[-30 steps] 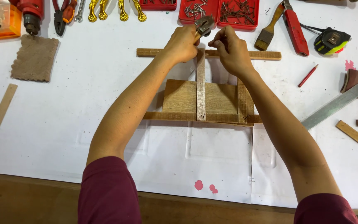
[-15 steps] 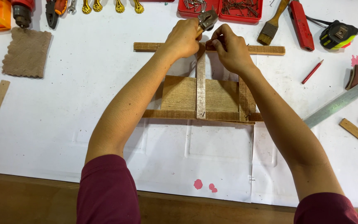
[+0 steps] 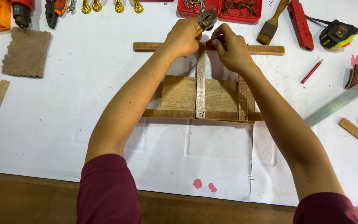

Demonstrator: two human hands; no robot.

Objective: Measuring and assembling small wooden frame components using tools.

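Observation:
A small frame of wooden strips (image 3: 201,97) lies flat on white paper, with a top crossbar (image 3: 266,49), a middle upright strip and a lower crossbar. My left hand (image 3: 183,37) grips a small hammer (image 3: 207,18), its metal head just above the joint of the upright and the top crossbar. My right hand (image 3: 231,47) pinches at that same joint with fingertips together; what it holds is too small to see.
A red tray of nails (image 3: 222,7) sits behind the hands. A brush (image 3: 270,29), red tool, tape measure (image 3: 338,33) and red pencil (image 3: 311,71) lie right. A steel ruler (image 3: 340,101) and wood strips are far right; sandpaper (image 3: 26,52), drill and pliers left.
The hammer head has dropped slightly toward the joint. Both hands stay at the top crossbar; the view has shifted a little.

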